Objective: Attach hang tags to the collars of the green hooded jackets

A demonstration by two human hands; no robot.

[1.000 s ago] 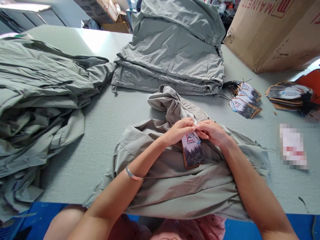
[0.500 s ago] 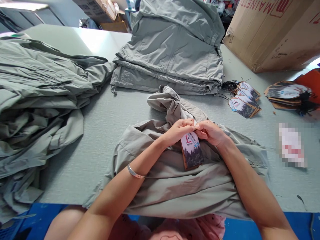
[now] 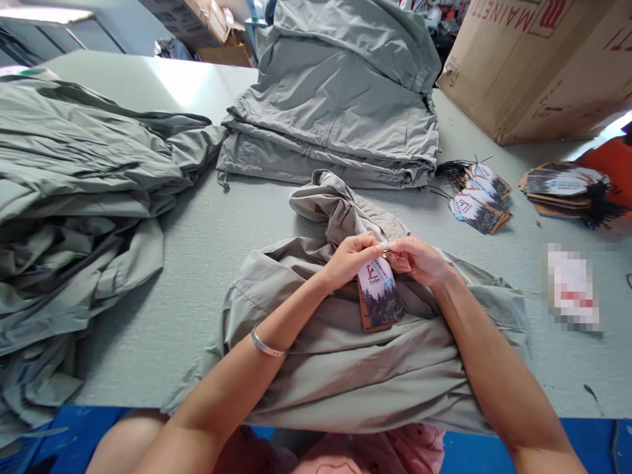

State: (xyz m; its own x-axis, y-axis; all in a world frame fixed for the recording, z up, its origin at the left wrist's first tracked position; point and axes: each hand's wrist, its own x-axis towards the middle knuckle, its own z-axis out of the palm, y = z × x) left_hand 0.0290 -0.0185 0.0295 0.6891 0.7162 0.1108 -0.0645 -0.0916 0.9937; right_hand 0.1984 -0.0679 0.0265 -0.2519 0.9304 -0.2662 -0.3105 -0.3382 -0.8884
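A grey-beige jacket (image 3: 345,368) lies spread on the table in front of me, its collar or hood part (image 3: 340,204) bunched toward the far side. Over it hangs a hang tag (image 3: 379,293) with a white top and a dark forest print, a brown tag layered behind it. My left hand (image 3: 356,257) pinches at the top of the tag, where its thin string is. Fingertips almost touching it, my right hand (image 3: 415,260) pinches the same string from the other side. The string itself is mostly hidden by the fingers.
A folded stack of grey jackets (image 3: 330,118) stands beyond. More jackets (image 3: 79,197) are heaped at left. Hang tags with black strings (image 3: 481,204), another tag pile (image 3: 563,187), a blurred white packet (image 3: 573,286) and a cardboard box (image 3: 533,72) are at right.
My fingertips have drawn slightly apart, and a bit of string shows between them. The hang tag has turned slightly. The jacket stays in place.
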